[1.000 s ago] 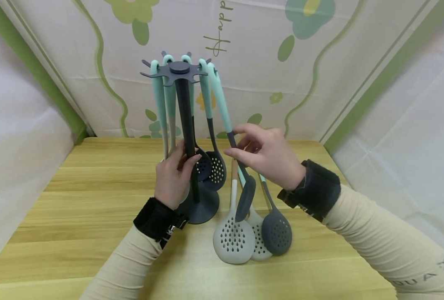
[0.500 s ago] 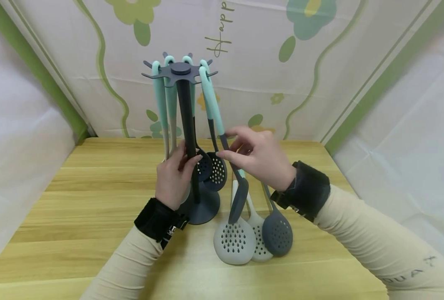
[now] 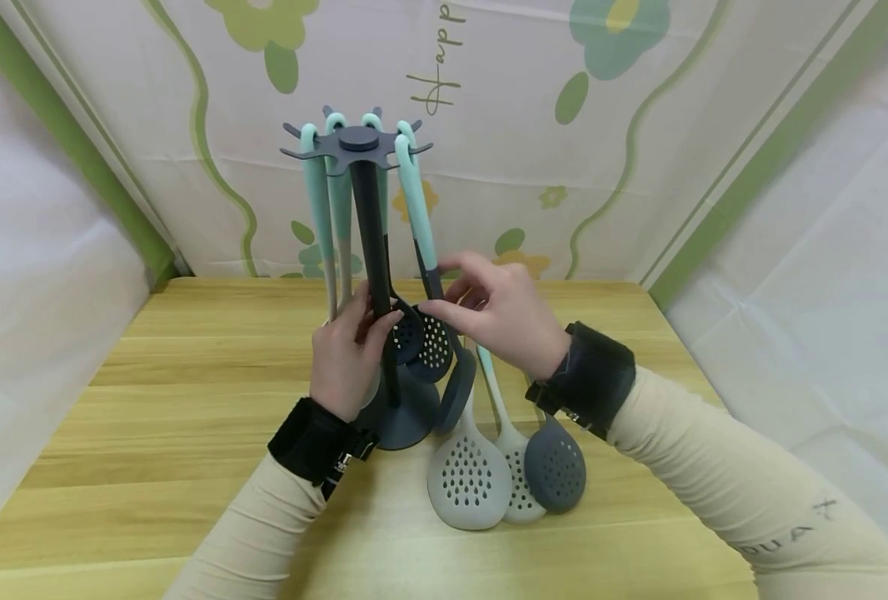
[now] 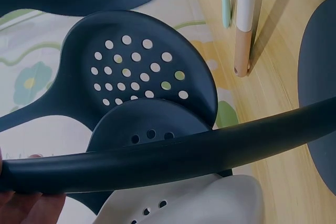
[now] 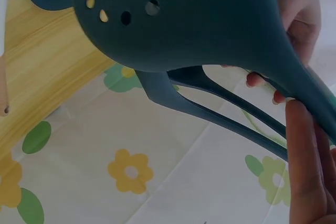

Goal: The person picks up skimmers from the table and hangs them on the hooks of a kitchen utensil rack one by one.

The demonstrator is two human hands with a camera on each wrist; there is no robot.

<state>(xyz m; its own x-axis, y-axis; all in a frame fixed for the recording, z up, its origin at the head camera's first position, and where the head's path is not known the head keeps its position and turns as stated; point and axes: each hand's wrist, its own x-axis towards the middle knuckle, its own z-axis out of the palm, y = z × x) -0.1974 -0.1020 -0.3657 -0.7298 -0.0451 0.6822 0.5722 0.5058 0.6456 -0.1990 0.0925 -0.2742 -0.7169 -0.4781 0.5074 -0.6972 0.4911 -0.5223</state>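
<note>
A dark utensil stand with a pronged top (image 3: pixel 359 140) is upright on the table. My left hand (image 3: pixel 346 358) grips its black post (image 4: pixel 157 158) low down. My right hand (image 3: pixel 498 312) pinches a dark skimmer (image 3: pixel 456 392) at its neck, below the mint handle (image 3: pixel 416 204). The looped end of that handle is at a prong on the stand's right side. Its holed head (image 5: pixel 184 30) shows large in the right wrist view. Just behind it hangs another dark skimmer (image 4: pixel 136 66). A smaller dark holed utensil (image 4: pixel 152 121) and a pale utensil (image 4: pixel 184 203) hang nearby.
On the wooden table (image 3: pixel 212 400) lie a pale skimmer (image 3: pixel 470 483), a second pale skimmer (image 3: pixel 519 479) and a dark skimmer (image 3: pixel 556 467), right of the stand's round base (image 3: pixel 406 421). A flower-printed cloth (image 3: pixel 504 167) stands behind.
My right hand has moved left with the dark skimmer. Its handle loop has shifted left to the prong, and the utensil hangs more upright. The left hand stays on the post.
</note>
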